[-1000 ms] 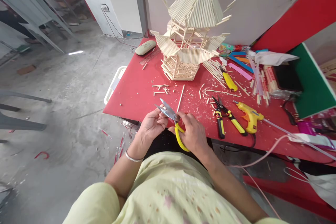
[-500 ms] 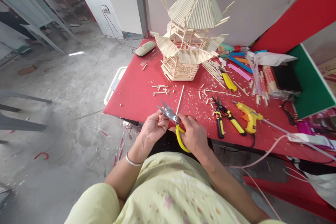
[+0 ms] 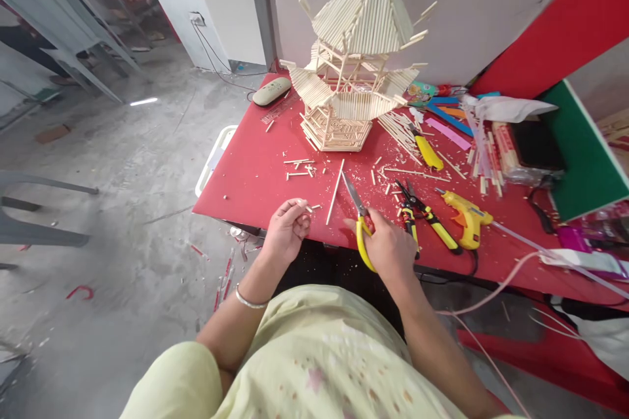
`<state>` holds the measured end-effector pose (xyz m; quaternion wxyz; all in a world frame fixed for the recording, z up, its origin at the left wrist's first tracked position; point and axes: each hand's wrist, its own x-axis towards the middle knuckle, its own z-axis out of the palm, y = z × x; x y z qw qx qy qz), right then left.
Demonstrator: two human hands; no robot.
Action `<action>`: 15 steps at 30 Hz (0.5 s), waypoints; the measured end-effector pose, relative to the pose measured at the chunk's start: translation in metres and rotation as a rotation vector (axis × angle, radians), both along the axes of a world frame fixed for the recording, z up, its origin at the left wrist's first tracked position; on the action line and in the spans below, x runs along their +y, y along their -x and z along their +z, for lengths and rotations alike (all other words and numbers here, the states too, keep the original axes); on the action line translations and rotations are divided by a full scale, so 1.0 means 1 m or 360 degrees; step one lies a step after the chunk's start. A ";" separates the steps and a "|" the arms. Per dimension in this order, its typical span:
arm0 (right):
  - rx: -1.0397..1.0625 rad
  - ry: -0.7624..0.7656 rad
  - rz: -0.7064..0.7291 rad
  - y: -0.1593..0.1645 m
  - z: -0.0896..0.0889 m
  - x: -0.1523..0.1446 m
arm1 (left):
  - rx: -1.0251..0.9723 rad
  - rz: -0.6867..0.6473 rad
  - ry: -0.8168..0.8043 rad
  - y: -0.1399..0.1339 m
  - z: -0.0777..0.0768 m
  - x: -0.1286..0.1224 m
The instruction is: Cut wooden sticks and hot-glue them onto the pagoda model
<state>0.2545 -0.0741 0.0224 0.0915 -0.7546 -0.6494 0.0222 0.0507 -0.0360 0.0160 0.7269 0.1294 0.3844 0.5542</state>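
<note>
My right hand (image 3: pixel 390 245) grips scissors (image 3: pixel 364 232) by their yellow handles, the blades closed or nearly so and pointing up and left over the table. My left hand (image 3: pixel 287 229) is closed in a pinch at the table's front edge, and a short pale stick piece (image 3: pixel 309 209) shows at its fingertips. Between the hands a longer thin stick (image 3: pixel 335 191) lies on the red tabletop (image 3: pixel 246 173). Behind them stands a pagoda model (image 3: pixel 339 121) built of pale sticks, with a pointed roof above flared lower eaves.
Right of my hands lie pliers (image 3: pixel 417 209), a yellow glue gun (image 3: pixel 466 216) with its cord, and a yellow cutter (image 3: pixel 428 150). Stick offcuts (image 3: pixel 299 170) are scattered before the model. A glasses case (image 3: pixel 272 91) sits at the back left, a green board (image 3: pixel 587 150) at the right.
My right hand has moved right with the scissors, away from my left hand, and the blades have closed up. The left hand has stayed near its place, its fingers now pinched.
</note>
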 end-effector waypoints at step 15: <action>-0.0268 -0.0032 0.0007 -0.020 0.003 0.022 | 0.2564 -0.0237 -0.1241 0.053 -0.042 0.079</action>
